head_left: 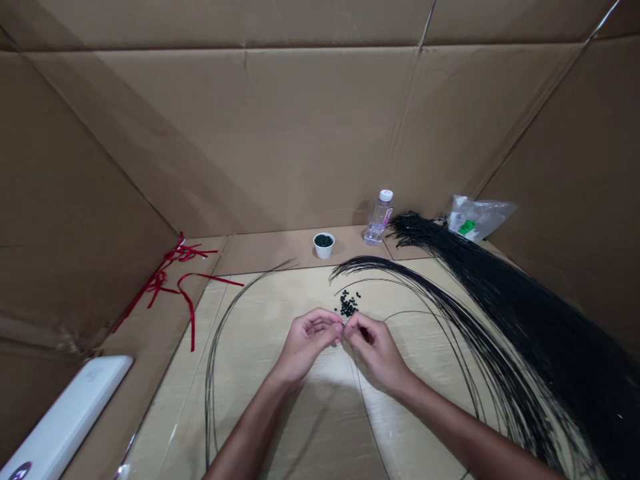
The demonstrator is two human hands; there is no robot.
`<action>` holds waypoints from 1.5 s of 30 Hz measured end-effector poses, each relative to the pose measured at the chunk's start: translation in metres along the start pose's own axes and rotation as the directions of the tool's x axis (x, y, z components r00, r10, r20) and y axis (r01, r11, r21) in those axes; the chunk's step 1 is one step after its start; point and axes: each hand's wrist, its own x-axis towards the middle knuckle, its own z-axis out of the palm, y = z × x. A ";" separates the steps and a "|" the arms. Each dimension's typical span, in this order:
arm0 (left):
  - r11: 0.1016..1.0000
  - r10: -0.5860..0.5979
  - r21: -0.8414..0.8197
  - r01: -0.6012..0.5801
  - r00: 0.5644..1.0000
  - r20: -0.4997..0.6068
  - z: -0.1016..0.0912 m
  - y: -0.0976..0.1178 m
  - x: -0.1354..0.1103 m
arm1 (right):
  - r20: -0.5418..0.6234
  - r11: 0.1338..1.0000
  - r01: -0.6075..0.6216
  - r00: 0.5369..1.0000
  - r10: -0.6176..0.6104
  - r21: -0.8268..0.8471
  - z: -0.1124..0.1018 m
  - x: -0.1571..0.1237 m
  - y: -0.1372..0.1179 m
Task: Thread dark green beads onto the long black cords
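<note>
My left hand [314, 339] and my right hand [374, 348] meet fingertip to fingertip over the table, both closed in a pinch. A tiny dark piece shows between the fingertips, too small to make out. From my right hand a thin dark strand [410, 312] arcs away to the right, and another thin line runs down toward the front edge. Just beyond the fingers lies a loose pile of small dark green beads [348, 304]. A white cup [324, 248] filled with similar dark beads stands farther back.
A bundle of dark strands [450, 300] curves on the right, beside a thicker black bundle [530, 313]. A few strands [214, 353] bend at left. Around are a bottle [379, 220], a plastic bag [480, 217], red ribbons [187, 293], a white device [75, 413] and cardboard walls [320, 133].
</note>
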 end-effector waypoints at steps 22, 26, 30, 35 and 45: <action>0.999 0.024 0.023 -0.024 1.000 0.009 0.001 -0.003 -0.001 | 0.014 0.999 0.042 0.999 -0.042 -0.031 -0.002 0.000 -0.002; 1.000 0.021 0.020 -0.021 1.000 0.007 0.001 -0.003 -0.001 | 0.006 0.999 0.036 0.999 -0.035 -0.041 -0.001 0.000 -0.002; 1.000 0.022 0.021 -0.022 1.000 0.016 0.000 -0.003 -0.001 | 0.000 0.998 0.035 0.999 -0.035 -0.045 -0.001 -0.001 -0.004; 1.000 0.005 0.026 -0.006 0.999 0.038 -0.001 -0.001 -0.002 | -0.001 0.999 0.044 0.999 -0.044 -0.026 0.000 -0.002 -0.006; 0.999 -0.046 -0.021 0.046 0.999 0.004 -0.005 0.001 0.000 | -0.024 0.985 0.101 0.994 -0.106 -0.142 0.001 -0.003 -0.007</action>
